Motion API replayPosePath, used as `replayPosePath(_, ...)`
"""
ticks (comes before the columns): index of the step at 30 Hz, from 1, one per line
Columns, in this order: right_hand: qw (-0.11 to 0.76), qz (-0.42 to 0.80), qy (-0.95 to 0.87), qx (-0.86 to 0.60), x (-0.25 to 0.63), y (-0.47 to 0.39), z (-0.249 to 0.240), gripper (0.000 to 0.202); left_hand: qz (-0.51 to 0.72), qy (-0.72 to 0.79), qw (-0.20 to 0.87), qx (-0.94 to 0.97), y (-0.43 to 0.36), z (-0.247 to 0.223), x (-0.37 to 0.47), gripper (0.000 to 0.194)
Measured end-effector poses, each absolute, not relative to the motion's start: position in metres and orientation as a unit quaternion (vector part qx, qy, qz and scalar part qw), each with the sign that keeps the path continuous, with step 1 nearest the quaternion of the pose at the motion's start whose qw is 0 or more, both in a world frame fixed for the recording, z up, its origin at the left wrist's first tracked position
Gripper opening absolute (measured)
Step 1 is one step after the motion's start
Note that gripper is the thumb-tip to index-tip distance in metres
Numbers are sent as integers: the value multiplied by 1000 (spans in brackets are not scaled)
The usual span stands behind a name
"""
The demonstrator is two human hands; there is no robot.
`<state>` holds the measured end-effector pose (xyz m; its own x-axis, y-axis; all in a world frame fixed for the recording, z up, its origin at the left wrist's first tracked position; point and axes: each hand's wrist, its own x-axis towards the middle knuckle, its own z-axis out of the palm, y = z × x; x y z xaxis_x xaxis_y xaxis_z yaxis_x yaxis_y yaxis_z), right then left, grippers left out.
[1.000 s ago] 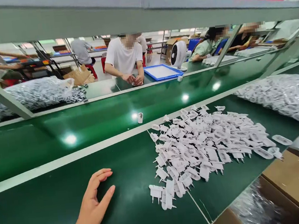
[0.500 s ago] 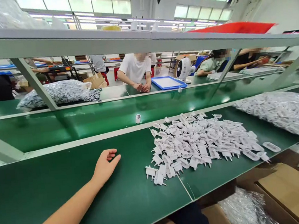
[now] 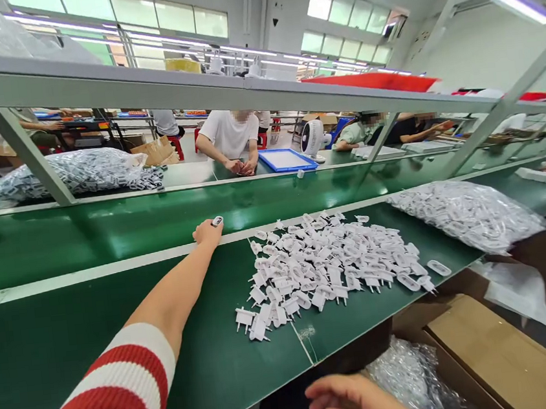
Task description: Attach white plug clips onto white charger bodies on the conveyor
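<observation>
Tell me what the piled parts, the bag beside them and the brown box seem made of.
Parts: probably hard plastic, matte white, from their crisp, moulded-looking edges. Bag: apparently thin plastic film, glossy, by its highlights and visible contents. Box: likely cardboard, smooth, judging by its flat brown panels.

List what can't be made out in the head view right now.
All in the head view:
Left hand: its exact grip on the part, hidden by the hand itself.
Right hand: its forearm, cut off by the bottom edge.
Pile: underneath, hidden by its top layer.
Opposite worker's hands: anything held, too small to tell.
</observation>
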<state>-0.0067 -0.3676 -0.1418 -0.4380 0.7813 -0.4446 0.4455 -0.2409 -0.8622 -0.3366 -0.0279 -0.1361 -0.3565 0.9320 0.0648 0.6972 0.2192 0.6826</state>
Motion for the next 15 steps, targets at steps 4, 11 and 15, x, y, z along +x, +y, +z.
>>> replayPosePath(4, 222, 482, -650, -544, -28, -292, -104, 40, 328, 695, 192, 610, -68, -143, -354, 34)
replayPosePath(11, 171, 173, -717, -653, -100, -87, -100, 34, 364, 598, 227, 677, -231, -153, -412, 34)
replayPosePath(15, 78, 129, -693, -705, -124, -26, -116, 35, 381, 606, 221, 663, -294, -153, -443, 28)
